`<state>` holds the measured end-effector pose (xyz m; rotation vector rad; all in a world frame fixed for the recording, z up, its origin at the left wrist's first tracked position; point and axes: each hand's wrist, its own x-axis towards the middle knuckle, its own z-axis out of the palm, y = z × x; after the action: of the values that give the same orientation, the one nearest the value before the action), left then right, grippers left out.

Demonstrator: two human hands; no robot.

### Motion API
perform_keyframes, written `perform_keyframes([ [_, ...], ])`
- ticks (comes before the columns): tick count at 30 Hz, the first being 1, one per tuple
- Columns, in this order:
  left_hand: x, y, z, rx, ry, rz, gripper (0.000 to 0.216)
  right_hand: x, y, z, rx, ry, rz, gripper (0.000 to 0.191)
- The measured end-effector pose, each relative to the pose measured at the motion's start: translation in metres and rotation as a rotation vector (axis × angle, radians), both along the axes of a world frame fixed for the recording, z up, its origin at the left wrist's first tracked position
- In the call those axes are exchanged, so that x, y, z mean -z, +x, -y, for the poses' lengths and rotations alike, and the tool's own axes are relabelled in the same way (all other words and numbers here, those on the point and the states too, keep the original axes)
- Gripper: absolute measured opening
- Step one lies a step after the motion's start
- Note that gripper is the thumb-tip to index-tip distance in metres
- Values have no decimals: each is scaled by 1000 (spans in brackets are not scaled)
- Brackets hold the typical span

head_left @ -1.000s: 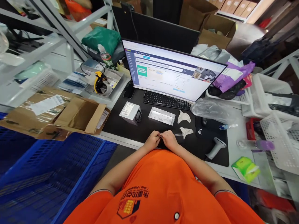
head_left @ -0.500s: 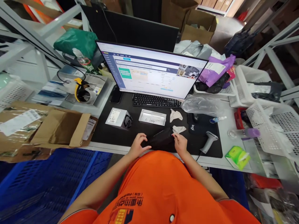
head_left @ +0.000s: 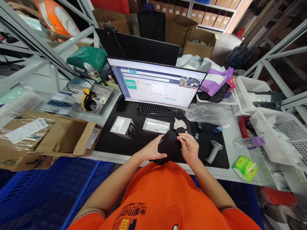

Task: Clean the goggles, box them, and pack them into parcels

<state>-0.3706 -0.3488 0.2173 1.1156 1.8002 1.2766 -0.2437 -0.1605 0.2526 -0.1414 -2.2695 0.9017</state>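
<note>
A black soft case [head_left: 168,142] with small pale lettering is raised at the front edge of the desk, in front of my orange shirt. My left hand [head_left: 153,149] is wrapped round its left side, thumb toward me. At the case's right end, the fingers of my right hand [head_left: 189,145] pinch its edge; the exact spot is hidden by the fingers. Just beyond lie a crumpled off-white paper [head_left: 179,123] and an open silver box tray [head_left: 156,125]. To the left stands a silver-grey box [head_left: 123,127] with a white label and a black printed design.
A monitor [head_left: 155,83] and keyboard [head_left: 160,109] stand behind. On the right are a barcode scanner [head_left: 214,151], a green packet [head_left: 245,168] and white baskets [head_left: 279,137]. An opened carton [head_left: 69,137] sits left, above a blue crate [head_left: 59,191]. A person in an orange vest [head_left: 56,20] is at the far left.
The black case has been lifted and turned more upright. My left hand has closed round it, where before it was open beside it. The camera view has tilted up slightly.
</note>
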Motion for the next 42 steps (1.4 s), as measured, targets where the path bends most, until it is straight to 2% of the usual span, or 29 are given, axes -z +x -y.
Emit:
perform_keyframes([
  [6,-30,18,1,10,-30,-158,94,-22,-17,-18,178,-47,7,24],
  [9,-38,21,1,-9,-57,-243,97,-32,-28,-22,173,-116,35,26],
  [12,-38,19,1,6,-50,-244,98,-34,-29,-20,156,-174,25,27],
  [16,-35,19,3,63,-32,-339,94,-27,-22,-16,100,-232,165,26],
  [19,-33,25,4,112,-21,-379,92,-16,-18,-17,56,-332,312,26],
  [23,-25,32,0,11,-54,-495,91,-1,-6,-25,-6,-600,358,22],
  [26,-18,31,-6,-29,-117,-712,92,7,12,-30,-163,-709,344,34],
  [27,-17,29,-8,-20,-121,-793,92,10,18,-30,-226,-690,369,41],
  [29,-14,24,-13,25,-93,-948,88,15,28,-29,-294,-555,424,64],
  [31,-10,19,-17,72,-46,-1084,78,21,34,-26,-229,-325,430,84],
  [32,-7,16,-19,84,-24,-1142,72,24,35,-24,-171,-198,416,87],
  [34,0,12,-24,89,16,-1242,58,28,34,-20,-74,28,383,80],
  [37,12,7,-29,86,83,-1340,38,33,29,-17,-120,238,417,69],
  [39,21,5,-31,87,93,-1352,34,38,23,-19,-182,217,498,74],
  [42,31,-1,-30,94,30,-1288,44,51,11,-22,-145,16,571,81],
])
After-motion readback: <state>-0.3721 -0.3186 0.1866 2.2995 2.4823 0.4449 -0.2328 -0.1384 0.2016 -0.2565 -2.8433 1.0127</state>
